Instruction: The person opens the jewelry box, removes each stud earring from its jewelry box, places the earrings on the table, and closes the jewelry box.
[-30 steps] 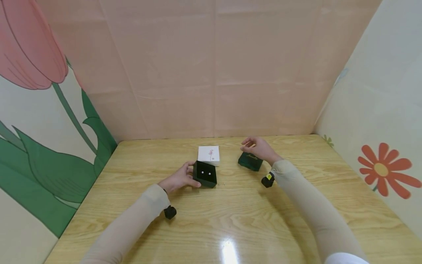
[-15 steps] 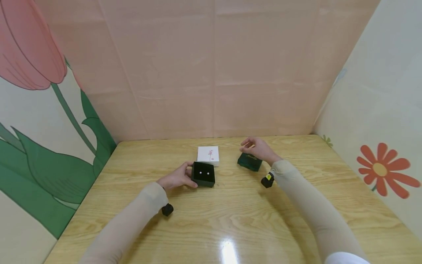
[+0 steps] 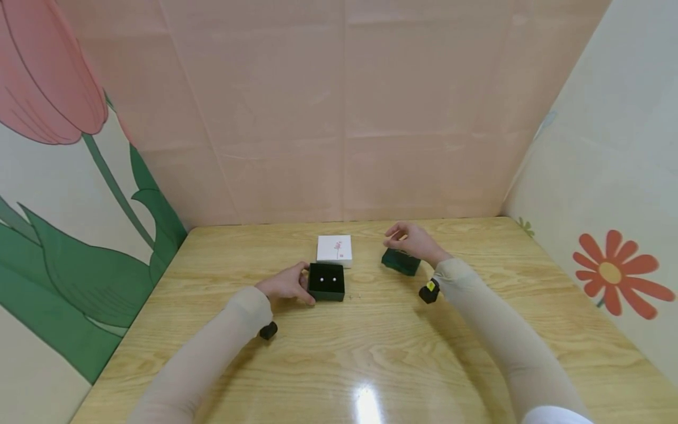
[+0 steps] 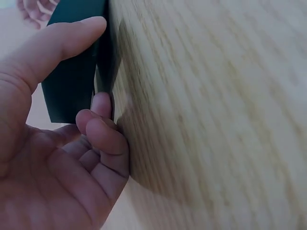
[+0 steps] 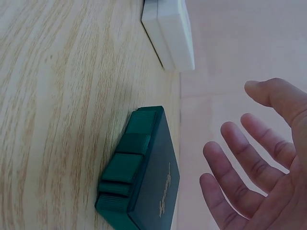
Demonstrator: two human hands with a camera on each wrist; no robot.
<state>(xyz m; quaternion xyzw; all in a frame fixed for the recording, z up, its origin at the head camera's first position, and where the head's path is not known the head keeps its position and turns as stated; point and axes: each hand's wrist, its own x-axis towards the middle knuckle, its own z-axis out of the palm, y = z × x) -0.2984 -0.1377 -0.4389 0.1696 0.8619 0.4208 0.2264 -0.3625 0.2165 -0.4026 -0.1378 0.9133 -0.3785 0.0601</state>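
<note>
My left hand (image 3: pixel 286 283) grips the left side of an open dark green jewelry box (image 3: pixel 326 295). Two white stud earrings (image 3: pixel 334 280) sit side by side on its black insert. Up close in the left wrist view, the thumb presses the green wall (image 4: pixel 72 91) while curled fingers lie by its lower edge, against the tabletop. My right hand (image 3: pixel 414 240) hovers over the green lid (image 3: pixel 401 263), touching nothing, fingers loosely bent. Gold lettering and a green ribbon band (image 5: pixel 125 165) show on that lid in the right wrist view.
Just behind the green box stands a white box (image 3: pixel 333 248) with a pink flower print. Tiny bits (image 3: pixel 355 296), too small to make out, lie right of the green box on the wooden table (image 3: pixel 339 347). A pink backdrop (image 3: pixel 339 147) rises at the table's far edge.
The jewelry box has shifted slightly left and turned from a slant to sit squarer and flatter on the table, still in my left hand. My right hand has barely moved.
</note>
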